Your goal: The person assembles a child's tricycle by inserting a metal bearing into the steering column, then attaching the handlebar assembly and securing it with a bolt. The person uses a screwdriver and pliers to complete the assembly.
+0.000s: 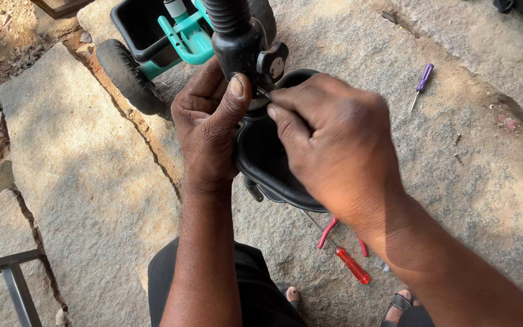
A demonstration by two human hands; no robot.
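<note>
- On the rough stone paving (92,181), we look down at a child's tricycle with teal frame parts (192,39), a black rear bin (137,24) and a black rubber wheel (125,75).
- Our left hand (207,121) wraps the black plastic handle socket (237,48) just under the ribbed tube (228,15); its thumb presses flat on the front, the other fingers closed round the back.
- Our right hand (334,145) comes in from the right with thumb and forefinger pinched on a small metal piece (263,92), likely a screw, at the socket's side; it is too small to be sure.
- A black knob (272,62) sits on the socket just above that pinch.
- Below both hands hangs a black plastic basket (261,157), open-topped and partly hidden.
- We judge the socket to be stiff, light moulded plastic, firm enough to grip hard; the tiny metal piece looks slippery and easy to drop, best held at its head with fingertips.
- Near our feet lie a red-handled screwdriver (349,263) and red-handled pliers (328,233); a purple screwdriver (422,82) and loose screws (457,148) lie well apart to the right.
</note>
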